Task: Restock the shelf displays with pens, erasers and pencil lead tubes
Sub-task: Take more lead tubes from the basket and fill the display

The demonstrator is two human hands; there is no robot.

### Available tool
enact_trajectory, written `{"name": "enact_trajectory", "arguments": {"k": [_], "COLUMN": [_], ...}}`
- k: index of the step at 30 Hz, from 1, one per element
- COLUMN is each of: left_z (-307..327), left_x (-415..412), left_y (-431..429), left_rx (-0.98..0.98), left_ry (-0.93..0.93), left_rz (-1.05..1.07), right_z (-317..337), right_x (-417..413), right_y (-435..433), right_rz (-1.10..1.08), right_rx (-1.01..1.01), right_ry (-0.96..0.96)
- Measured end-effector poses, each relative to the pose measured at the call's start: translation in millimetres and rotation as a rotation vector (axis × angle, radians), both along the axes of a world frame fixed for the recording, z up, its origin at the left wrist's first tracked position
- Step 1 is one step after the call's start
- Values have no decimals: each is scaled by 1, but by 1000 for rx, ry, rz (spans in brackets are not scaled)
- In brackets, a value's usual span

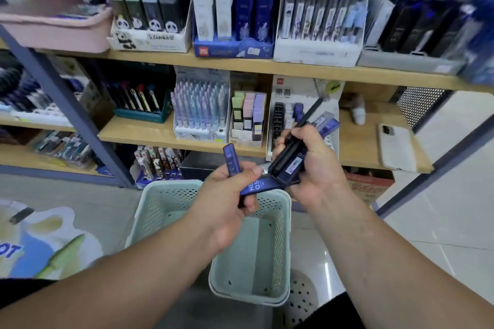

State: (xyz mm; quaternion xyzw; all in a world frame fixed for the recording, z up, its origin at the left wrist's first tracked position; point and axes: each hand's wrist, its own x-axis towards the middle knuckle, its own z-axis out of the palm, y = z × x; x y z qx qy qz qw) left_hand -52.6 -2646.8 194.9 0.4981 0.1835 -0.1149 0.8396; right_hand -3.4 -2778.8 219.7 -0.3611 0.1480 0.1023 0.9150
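Both hands up over the green basket (pixel 149 211), close together, facing the wooden shelf (pixel 160 133) beyond it.

L hand (pixel 227 211) above the basket's far rim. Fingers curled tight round a pair of blue tubes (pixel 232 159), thumb pressed on top. One tube stands up out of the fist past the thumb. The other, printed "HB 0.5", lies across the fingertips, pointing right twd the other hand.

R hand (pixel 312 165) up & right of the basket's far rim. Fingers wrapped round a bundle of tubes (pixel 290 160), dk blue & black, lying in the palm w/ thumb along the left side; white label showing on one. Far ends stick out past the fingers twd the shelf, incl. a thin black one & a couple of blue ones. Tip of the HB tube meets the bundle's near end; touching or just short, can't tell.

Beyond the basket, behind R hand: white display stand (pixel 280 115) w/ rows of dark tubes. Left of that, box of pastel pens (pixel 200 112). Phone (pixel 395 147) flat on the shelf, far right of the basket.
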Motion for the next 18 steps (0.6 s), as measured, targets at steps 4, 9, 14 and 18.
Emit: {"name": "enact_trajectory", "arguments": {"k": [4,9,14,18], "left_z": [-2,-6,-16,-28], "left_x": [7,25,44,64], "left_y": [-16,-7,-4,-12], "left_rx": [67,223,448,492], "left_ry": [-40,-139,-193,-189], "left_rz": [74,76,114,225], "right_z": [-3,-3,-19,-34], "right_x": [9,25,42,53], "right_y": [-13,-30,-56,-68], "right_rz": [-82,-73,-16,28], "right_rx": [124,165,48,-75], "right_ry": [58,72,165,255]}}
